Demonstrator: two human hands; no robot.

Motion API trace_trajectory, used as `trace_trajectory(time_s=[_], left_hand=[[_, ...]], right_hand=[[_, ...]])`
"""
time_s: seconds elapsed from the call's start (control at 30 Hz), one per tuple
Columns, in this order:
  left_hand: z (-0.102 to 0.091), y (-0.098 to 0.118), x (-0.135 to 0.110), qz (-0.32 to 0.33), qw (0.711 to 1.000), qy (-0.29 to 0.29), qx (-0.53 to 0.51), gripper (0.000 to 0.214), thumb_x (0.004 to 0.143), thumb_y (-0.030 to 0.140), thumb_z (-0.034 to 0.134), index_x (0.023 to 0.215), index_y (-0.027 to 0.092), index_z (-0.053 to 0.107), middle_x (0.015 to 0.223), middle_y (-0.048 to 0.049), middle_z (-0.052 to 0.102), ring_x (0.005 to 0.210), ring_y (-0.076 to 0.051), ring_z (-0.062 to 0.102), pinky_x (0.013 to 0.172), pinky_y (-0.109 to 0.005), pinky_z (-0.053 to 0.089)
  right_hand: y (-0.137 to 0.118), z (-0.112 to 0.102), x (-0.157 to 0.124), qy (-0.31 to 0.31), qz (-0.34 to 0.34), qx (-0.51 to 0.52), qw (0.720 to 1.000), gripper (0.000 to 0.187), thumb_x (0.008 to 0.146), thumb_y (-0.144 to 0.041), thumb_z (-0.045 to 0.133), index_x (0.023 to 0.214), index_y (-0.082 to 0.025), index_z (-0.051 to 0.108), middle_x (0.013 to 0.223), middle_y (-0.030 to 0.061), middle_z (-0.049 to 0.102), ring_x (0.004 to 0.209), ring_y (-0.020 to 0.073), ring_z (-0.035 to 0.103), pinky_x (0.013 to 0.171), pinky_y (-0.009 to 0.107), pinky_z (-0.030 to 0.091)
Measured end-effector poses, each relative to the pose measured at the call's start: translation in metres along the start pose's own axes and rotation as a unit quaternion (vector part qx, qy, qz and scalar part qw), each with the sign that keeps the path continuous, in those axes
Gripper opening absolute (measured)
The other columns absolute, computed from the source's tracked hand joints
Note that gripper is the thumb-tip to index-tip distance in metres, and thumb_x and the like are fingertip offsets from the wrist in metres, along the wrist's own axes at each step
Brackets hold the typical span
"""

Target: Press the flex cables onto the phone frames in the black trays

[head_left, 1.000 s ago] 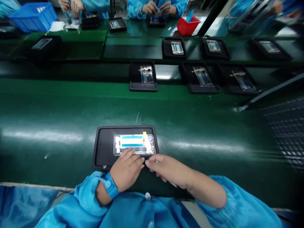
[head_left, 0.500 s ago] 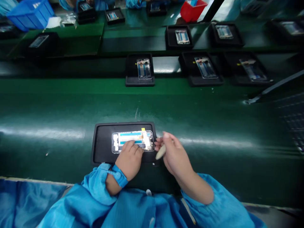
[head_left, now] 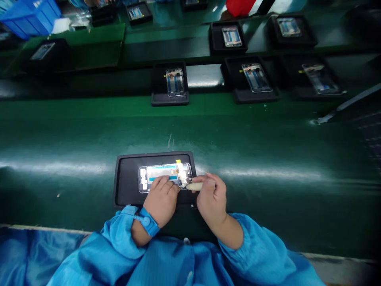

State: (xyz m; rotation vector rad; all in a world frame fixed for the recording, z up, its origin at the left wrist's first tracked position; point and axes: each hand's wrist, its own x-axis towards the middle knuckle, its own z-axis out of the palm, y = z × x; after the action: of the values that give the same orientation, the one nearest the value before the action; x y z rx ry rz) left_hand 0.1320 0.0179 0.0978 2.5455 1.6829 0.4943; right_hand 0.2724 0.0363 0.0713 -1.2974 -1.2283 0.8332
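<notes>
An opened smartphone [head_left: 162, 173], its inner boards, blue strips and a yellow tab showing, lies sideways in a shallow black tray [head_left: 126, 178]. My left hand [head_left: 160, 200] rests flat over the phone's near edge, fingers extended onto it; the thumb is partly hidden. A blue wrist strap [head_left: 148, 221] circles that wrist. In my right hand [head_left: 212, 198] is an off-white pointed stick [head_left: 195, 186], pinched between thumb and fingers. Its tip meets the phone's near right corner, by the left fingertips.
Several black trays with opened phones, such as this tray [head_left: 170, 99], stand along the far side of the green bench [head_left: 89, 131]. At the back are a blue bin [head_left: 32, 18] and a red container [head_left: 239, 6]. A metal bar [head_left: 348, 105] slants in from the right.
My right hand has turned and come left, bringing the stick's tip from beside the tray onto the phone's corner. The left hand stays on the phone. The view has tilted slightly.
</notes>
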Motion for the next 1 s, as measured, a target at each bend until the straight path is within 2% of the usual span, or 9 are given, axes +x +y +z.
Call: trace_trajectory(time_s=[0.2, 0.57, 0.7, 0.8, 0.87, 0.93, 1.0], left_hand=[[0.000, 0.000, 0.000, 0.001, 1.000, -0.011, 0.001, 0.017, 0.081, 0.013, 0.045, 0.083, 0.015, 0.061, 0.079, -0.0048, 0.062, 0.093, -0.023, 0.053, 0.088, -0.039, 0.037], [0.000, 0.000, 0.000, -0.003, 1.000, -0.017, -0.006, 0.016, 0.082, 0.014, 0.044, 0.084, 0.015, 0.061, 0.080, -0.0039, 0.062, 0.093, -0.022, 0.053, 0.089, -0.038, 0.036], [0.001, 0.000, -0.001, -0.005, 1.000, -0.022, -0.008, 0.017, 0.081, 0.013, 0.044, 0.085, 0.016, 0.061, 0.082, -0.0041, 0.062, 0.095, -0.022, 0.053, 0.089, -0.039, 0.036], [0.000, -0.001, -0.001, 0.002, 1.000, -0.017, -0.008, 0.020, 0.081, 0.011, 0.042, 0.087, 0.014, 0.061, 0.083, -0.0057, 0.063, 0.095, -0.023, 0.053, 0.090, -0.040, 0.037], [0.000, -0.001, -0.001, 0.007, 1.000, -0.013, -0.007, 0.022, 0.081, 0.011, 0.040, 0.086, 0.013, 0.061, 0.083, -0.0066, 0.063, 0.093, -0.023, 0.053, 0.089, -0.040, 0.038], [0.000, -0.001, -0.001, 0.009, 1.000, -0.010, -0.008, 0.021, 0.081, 0.011, 0.040, 0.085, 0.013, 0.061, 0.082, -0.0064, 0.063, 0.092, -0.023, 0.053, 0.087, -0.040, 0.039], [-0.002, -0.002, 0.000, 0.006, 1.000, -0.007, -0.013, 0.020, 0.082, 0.014, 0.041, 0.082, 0.014, 0.061, 0.079, -0.0055, 0.063, 0.090, -0.023, 0.054, 0.085, -0.039, 0.041]], right_hand=[[0.003, -0.001, -0.003, -0.011, -0.040, 0.002, 0.999, 0.016, 0.085, -0.022, 0.040, 0.100, -0.024, 0.045, 0.076, -0.0001, 0.062, 0.072, 0.0153, 0.059, 0.069, 0.038, 0.048], [0.000, -0.001, -0.001, -0.009, -0.064, -0.021, 0.998, 0.016, 0.084, -0.021, 0.041, 0.099, -0.022, 0.045, 0.075, 0.0011, 0.063, 0.069, 0.0158, 0.060, 0.066, 0.036, 0.049], [-0.020, 0.000, 0.007, -0.071, -0.099, -0.122, 0.985, 0.013, 0.084, -0.022, 0.040, 0.083, -0.020, 0.052, 0.069, 0.0034, 0.064, 0.063, 0.0160, 0.060, 0.060, 0.030, 0.049], [-0.035, 0.004, 0.016, -0.154, -0.188, -0.209, 0.947, 0.022, 0.084, -0.024, 0.038, 0.072, -0.020, 0.055, 0.065, 0.0052, 0.064, 0.060, 0.0170, 0.060, 0.057, 0.028, 0.048], [-0.039, 0.006, 0.020, -0.176, -0.234, -0.226, 0.929, 0.027, 0.084, -0.026, 0.035, 0.068, -0.020, 0.056, 0.062, 0.0056, 0.063, 0.058, 0.0175, 0.060, 0.056, 0.028, 0.048], [-0.036, 0.007, 0.021, -0.163, -0.201, -0.219, 0.941, 0.028, 0.084, -0.029, 0.035, 0.067, -0.020, 0.055, 0.061, 0.0057, 0.063, 0.058, 0.0179, 0.060, 0.056, 0.029, 0.049], [-0.031, 0.007, 0.021, -0.129, -0.080, -0.179, 0.972, 0.027, 0.085, -0.033, 0.035, 0.071, -0.019, 0.055, 0.062, 0.0040, 0.062, 0.054, 0.0165, 0.059, 0.053, 0.029, 0.049]])
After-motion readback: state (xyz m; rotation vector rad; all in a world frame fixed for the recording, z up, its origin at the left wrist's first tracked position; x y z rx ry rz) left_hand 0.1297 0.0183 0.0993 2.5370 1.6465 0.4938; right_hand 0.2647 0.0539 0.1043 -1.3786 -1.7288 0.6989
